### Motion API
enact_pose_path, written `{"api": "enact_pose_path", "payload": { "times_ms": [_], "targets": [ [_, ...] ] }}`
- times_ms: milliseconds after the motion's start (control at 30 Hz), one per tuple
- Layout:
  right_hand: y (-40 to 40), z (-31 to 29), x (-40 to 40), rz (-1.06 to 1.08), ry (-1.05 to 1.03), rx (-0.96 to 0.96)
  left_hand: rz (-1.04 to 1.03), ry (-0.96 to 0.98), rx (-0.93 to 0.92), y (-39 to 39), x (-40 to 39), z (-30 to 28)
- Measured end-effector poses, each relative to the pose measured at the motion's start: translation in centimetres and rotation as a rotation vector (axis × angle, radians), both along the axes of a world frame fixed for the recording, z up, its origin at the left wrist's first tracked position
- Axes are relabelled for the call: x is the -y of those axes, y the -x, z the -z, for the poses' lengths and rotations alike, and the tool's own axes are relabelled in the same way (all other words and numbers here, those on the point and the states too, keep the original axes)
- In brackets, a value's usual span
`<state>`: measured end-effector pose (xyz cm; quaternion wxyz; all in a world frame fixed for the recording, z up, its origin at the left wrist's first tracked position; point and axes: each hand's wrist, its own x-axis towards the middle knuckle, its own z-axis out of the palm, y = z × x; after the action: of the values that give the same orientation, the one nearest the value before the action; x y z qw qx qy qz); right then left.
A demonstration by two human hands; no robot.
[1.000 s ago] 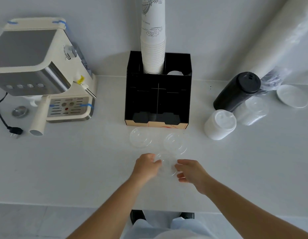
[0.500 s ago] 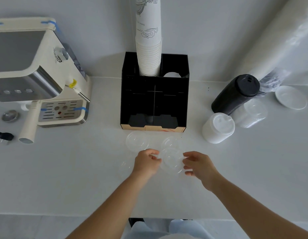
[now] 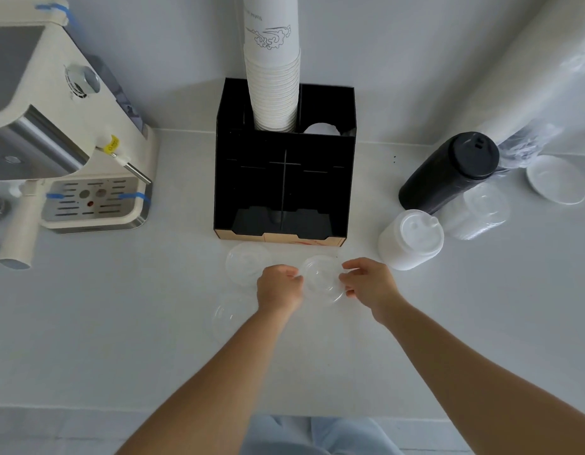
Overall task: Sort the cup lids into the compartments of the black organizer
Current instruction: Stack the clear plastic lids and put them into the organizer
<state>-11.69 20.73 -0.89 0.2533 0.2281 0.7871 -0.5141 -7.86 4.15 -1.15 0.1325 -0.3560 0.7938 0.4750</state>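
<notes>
Two hands meet over a clear lid [image 3: 322, 280] just in front of the black organizer [image 3: 284, 178] on the white surface [image 3: 120, 323]: the left hand [image 3: 279, 289] pinches its left edge with curled fingers, the right hand [image 3: 366, 284] grips its right edge. A second clear lid [image 3: 246, 262] lies flat beside the left hand, near the organizer's front, and a third clear lid [image 3: 230, 315] lies nearer the person, partly under the left wrist. A stack of paper cups [image 3: 273, 77] stands in the organizer's back left compartment. A white lid stack [image 3: 410, 239], a black lid stack [image 3: 448, 174] and a clear lid stack [image 3: 479, 213] lie to the right; a coffee machine [image 3: 61, 142] stands left.
</notes>
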Motion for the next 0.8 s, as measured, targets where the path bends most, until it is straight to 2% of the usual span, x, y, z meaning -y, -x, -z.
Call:
{"api": "enact_pose_path", "payload": {
  "times_ms": [467, 667, 800],
  "targets": [
    [0.8, 1.5, 0.3, -0.092, -0.123, 0.016, 0.112, 0.067, 0.069, 0.4, -0.7, -0.3],
    [0.7, 0.9, 0.0, -0.085, -0.090, 0.030, 0.100, -0.004, 0.066, -0.1, -0.4, -0.7],
    [0.2, 0.3, -0.6, -0.083, -0.013, 0.078, 0.008, -0.106, 0.041, -1.3, 0.1, -0.7]
  ]
}}
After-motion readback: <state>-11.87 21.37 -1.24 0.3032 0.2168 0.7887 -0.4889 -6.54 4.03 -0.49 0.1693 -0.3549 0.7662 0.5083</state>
